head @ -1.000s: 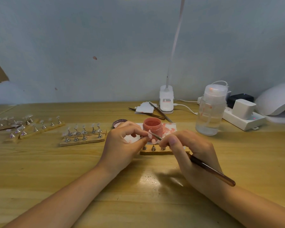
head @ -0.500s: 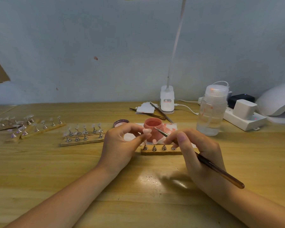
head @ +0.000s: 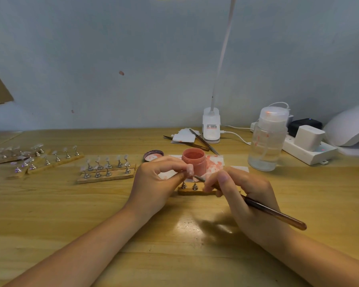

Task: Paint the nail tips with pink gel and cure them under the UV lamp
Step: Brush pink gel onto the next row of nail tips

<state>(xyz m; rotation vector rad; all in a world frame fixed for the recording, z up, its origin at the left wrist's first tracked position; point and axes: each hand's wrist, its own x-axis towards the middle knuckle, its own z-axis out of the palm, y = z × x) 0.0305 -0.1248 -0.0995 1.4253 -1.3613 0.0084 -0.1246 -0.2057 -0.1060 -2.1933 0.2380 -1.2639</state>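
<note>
Pinching a pale pink nail tip (head: pixel 190 169), left hand (head: pixel 153 187) meets the right hand's (head: pixel 247 195) gripped brush (head: pixel 274 214).

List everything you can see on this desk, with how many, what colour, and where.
gel jar: one, pink, open, centre behind the hands
jar lid: one, dark, left of the jar
nail tip: one, pink, pinched in left hand
brush: one, brown, in right hand
wooden strips with metal stands: several, left; one under the hands
clear bottle: one, right
desk lamp: one, white, back
UV lamp: one, white, far right
power strip: one, white
tweezers: back centre
left hand; right hand
</note>
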